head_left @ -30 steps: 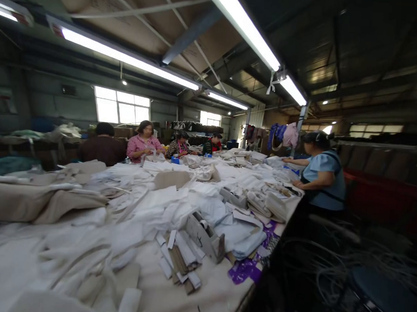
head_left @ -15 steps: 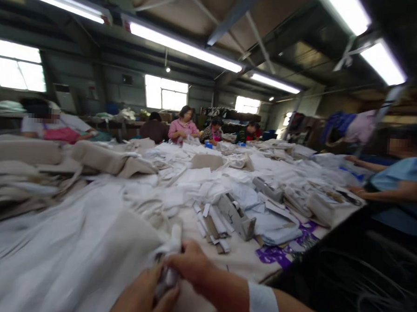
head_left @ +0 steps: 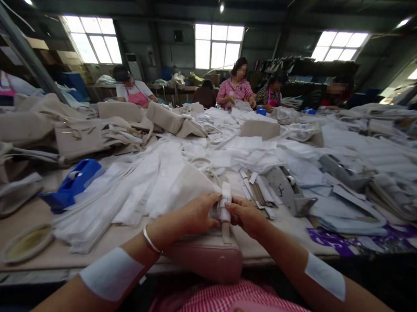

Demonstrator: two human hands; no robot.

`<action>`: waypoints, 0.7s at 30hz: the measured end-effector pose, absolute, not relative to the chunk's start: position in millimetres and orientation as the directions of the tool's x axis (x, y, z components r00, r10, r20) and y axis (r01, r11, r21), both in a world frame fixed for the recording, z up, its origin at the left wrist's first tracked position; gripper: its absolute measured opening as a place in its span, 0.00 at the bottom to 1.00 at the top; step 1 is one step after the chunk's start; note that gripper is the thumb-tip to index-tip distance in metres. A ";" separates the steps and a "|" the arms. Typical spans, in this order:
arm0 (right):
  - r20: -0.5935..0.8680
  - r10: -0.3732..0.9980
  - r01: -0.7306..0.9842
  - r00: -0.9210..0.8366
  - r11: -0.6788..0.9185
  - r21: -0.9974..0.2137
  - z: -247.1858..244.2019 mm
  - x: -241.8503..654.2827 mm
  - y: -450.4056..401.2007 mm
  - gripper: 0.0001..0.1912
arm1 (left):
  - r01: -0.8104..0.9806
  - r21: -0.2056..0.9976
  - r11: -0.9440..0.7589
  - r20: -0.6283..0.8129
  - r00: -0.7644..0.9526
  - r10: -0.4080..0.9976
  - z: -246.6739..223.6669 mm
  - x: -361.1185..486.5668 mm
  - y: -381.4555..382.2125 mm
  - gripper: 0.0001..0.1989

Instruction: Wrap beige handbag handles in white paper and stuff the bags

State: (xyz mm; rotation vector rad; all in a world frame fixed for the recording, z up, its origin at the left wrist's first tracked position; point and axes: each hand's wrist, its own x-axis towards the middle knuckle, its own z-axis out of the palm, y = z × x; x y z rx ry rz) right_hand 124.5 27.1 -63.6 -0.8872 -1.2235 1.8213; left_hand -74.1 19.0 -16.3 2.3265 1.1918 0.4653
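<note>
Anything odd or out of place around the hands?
White patches on both forearms stand out: they look stuck onto bare skin, though what they are I cannot tell. Left of the left hand, the white strips lie loosely fanned, more untidy than wrong. I see no clear spill or damage.

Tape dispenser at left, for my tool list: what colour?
The tape dispenser is blue, best seen in head view.

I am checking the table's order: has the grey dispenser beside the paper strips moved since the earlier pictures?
No. The dispenser stays just right of the strips, left of the purple wrap; the camera view has turned.
</note>
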 end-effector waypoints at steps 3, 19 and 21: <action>-0.120 0.870 -0.263 -0.478 -0.272 -0.926 -67.9 130.6 24.9 0.14 | 0.671 0.558 -0.488 0.083 0.540 0.838 -17.8 -66.1 19.5 0.33; -0.317 0.901 0.130 -0.297 -0.291 -0.948 -80.3 136.4 21.7 0.24 | 0.720 0.412 -0.559 0.084 0.581 0.810 10.7 -92.6 32.5 0.23; -0.364 0.912 0.129 -0.189 -0.344 -0.930 -86.3 141.0 7.9 0.26 | 0.794 0.435 -0.425 0.191 0.380 0.905 12.2 -123.1 36.8 0.20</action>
